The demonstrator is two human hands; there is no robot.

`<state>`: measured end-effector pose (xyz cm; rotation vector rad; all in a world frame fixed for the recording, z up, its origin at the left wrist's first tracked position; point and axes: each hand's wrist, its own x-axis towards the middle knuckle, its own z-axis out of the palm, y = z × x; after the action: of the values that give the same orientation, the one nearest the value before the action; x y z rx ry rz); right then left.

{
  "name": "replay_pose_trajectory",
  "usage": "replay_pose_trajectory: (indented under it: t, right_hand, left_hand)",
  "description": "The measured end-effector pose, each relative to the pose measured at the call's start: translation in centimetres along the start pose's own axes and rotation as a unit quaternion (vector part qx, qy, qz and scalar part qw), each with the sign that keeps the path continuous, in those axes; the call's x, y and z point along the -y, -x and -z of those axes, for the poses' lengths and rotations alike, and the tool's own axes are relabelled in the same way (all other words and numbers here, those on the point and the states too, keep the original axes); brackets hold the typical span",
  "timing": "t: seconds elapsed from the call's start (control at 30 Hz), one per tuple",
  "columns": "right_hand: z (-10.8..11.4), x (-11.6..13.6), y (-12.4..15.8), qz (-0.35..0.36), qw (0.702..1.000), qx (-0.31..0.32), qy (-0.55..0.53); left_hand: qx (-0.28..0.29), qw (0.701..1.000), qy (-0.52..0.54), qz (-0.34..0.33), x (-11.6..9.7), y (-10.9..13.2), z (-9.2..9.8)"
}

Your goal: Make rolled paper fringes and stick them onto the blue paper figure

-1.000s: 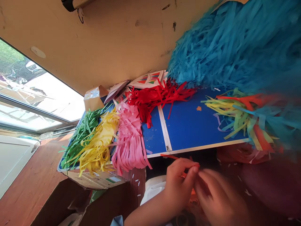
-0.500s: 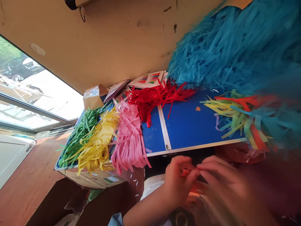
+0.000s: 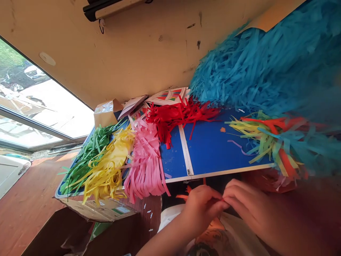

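Below the table's front edge, my left hand (image 3: 201, 206) and my right hand (image 3: 247, 202) meet with fingertips pinched together. Between them is an orange-red paper tassel, mostly covered by the fingers; its loose strips (image 3: 185, 195) stick out behind my left hand. On the blue table (image 3: 205, 149) lie fringed bundles of paper: green (image 3: 93, 153), yellow (image 3: 112, 160), pink (image 3: 146, 160) and red (image 3: 176, 115). At the right, a mixed bunch of yellow, orange and blue strips (image 3: 277, 135) hangs over the edge.
A large heap of blue paper strips (image 3: 255, 67) stands against the wall at the back right. Printed packets (image 3: 170, 95) and a small paper box (image 3: 106, 112) sit along the wall. On the floor at left is an open cardboard box (image 3: 106, 213), with white scraps nearby.
My hands have drawn together into a tighter pinch, and orange-red strips now show behind my left hand. The view has shifted slightly.
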<state>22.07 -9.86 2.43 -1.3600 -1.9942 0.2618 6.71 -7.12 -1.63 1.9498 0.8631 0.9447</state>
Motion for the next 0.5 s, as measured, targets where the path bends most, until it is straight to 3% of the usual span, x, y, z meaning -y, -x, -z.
replay_pose_trajectory:
  t: [0.2, 0.33, 0.43, 0.5]
  right_hand:
    - [0.3, 0.0, 0.0, -0.015, 0.999, 0.03, -0.007]
    - [0.9, -0.8, -0.3, -0.023, 0.992, 0.112, -0.058]
    - [1.8, -4.8, -3.1, -0.058, 0.986, 0.149, -0.056]
    - [2.7, -9.4, -6.5, -0.097, 0.993, 0.066, 0.018]
  left_hand:
    - [0.024, 0.999, -0.015, -0.038, 0.1, -0.2, 0.1]
    - [0.058, 0.995, -0.017, -0.073, 0.5, -0.6, 0.1]
    - [0.061, 0.995, -0.012, -0.083, 1.2, -0.7, 0.3]
    - [0.054, 0.993, -0.04, -0.092, 1.6, -0.3, 0.8]
